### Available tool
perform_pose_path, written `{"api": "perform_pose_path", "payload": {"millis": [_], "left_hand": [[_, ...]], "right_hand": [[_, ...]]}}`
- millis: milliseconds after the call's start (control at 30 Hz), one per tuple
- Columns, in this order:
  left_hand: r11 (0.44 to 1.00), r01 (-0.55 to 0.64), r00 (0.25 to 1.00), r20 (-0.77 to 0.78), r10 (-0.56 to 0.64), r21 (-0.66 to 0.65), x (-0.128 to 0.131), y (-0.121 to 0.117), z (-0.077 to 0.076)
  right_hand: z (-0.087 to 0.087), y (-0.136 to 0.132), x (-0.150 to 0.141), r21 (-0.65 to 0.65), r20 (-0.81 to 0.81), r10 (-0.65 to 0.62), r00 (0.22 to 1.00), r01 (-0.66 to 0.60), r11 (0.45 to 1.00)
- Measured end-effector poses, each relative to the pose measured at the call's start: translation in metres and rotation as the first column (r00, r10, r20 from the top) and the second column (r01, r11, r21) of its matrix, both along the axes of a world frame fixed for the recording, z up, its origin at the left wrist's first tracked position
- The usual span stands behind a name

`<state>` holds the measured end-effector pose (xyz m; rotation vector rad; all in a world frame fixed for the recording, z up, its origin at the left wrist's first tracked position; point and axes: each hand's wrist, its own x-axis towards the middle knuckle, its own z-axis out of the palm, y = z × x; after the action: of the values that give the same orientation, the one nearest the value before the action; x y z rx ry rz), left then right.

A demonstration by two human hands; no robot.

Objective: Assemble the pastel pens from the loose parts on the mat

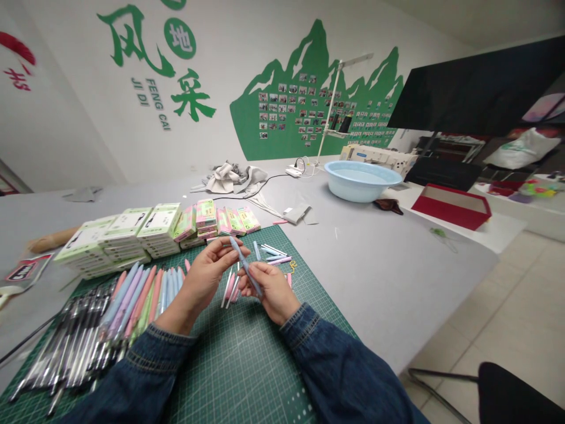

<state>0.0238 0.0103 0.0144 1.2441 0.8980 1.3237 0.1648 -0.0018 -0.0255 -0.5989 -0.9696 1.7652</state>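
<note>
Between my two hands is a light blue pen (245, 262), tilted with its upper end to the left. My left hand (212, 268) pinches the upper part, and my right hand (269, 285) grips the lower part. Beneath them lies a green cutting mat (247, 359). Pink pen parts and thin white refills (228, 288) rest on the mat, partly covered by my hands. Just beyond are loose blue and purple pen parts (276, 256). Left of my left hand lie a row of pastel pens (136, 294) and many clear pens with black ends (75, 335).
Stacks of white-green boxes (128, 227) and pink-green boxes (205, 215) stand behind the mat. Crumpled grey cloth (233, 178) lies farther back. At the right are a blue basin (362, 182), a red box (450, 206) and a black chair (512, 391).
</note>
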Motion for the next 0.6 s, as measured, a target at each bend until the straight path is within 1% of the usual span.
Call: {"api": "perform_pose_path", "payload": {"millis": [67, 133, 200, 233, 333, 467, 533, 600], "left_hand": [[1.0, 0.01, 1.0, 0.018, -0.01, -0.008, -0.001, -0.001, -0.002], [1.0, 0.014, 1.0, 0.027, -0.014, -0.012, 0.0, -0.001, -0.004], [1.0, 0.002, 0.999, 0.038, -0.002, -0.01, 0.001, -0.002, -0.006], [1.0, -0.003, 0.999, 0.044, 0.003, -0.009, 0.001, -0.002, -0.007], [1.0, 0.005, 0.998, 0.056, -0.004, -0.01, 0.003, -0.003, -0.009], [1.0, 0.01, 0.997, 0.08, -0.008, -0.025, 0.002, -0.003, -0.011], [1.0, 0.008, 0.995, 0.103, -0.006, -0.026, 0.002, -0.002, -0.013], [1.0, 0.0, 0.992, 0.126, 0.002, -0.019, 0.002, -0.001, -0.014]], "right_hand": [[-0.001, 0.0, -0.001, 0.014, -0.027, 0.01, 1.0, -0.01, 1.0], [-0.002, 0.0, -0.002, -0.007, -0.056, -0.036, 0.998, 0.035, 0.999], [-0.004, 0.0, -0.003, -0.04, -0.051, -0.08, 0.995, 0.078, 0.996], [-0.005, 0.001, -0.003, -0.047, -0.038, -0.083, 0.996, 0.081, 0.996], [-0.007, 0.001, -0.002, -0.032, -0.025, -0.038, 0.999, 0.037, 0.999], [-0.005, 0.001, -0.002, -0.01, -0.069, 0.023, 0.997, -0.024, 1.0], [-0.004, 0.0, -0.002, -0.026, -0.08, 0.013, 0.997, -0.015, 1.0], [-0.003, 0.0, -0.002, -0.052, -0.058, -0.033, 0.998, 0.03, 0.998]]}}
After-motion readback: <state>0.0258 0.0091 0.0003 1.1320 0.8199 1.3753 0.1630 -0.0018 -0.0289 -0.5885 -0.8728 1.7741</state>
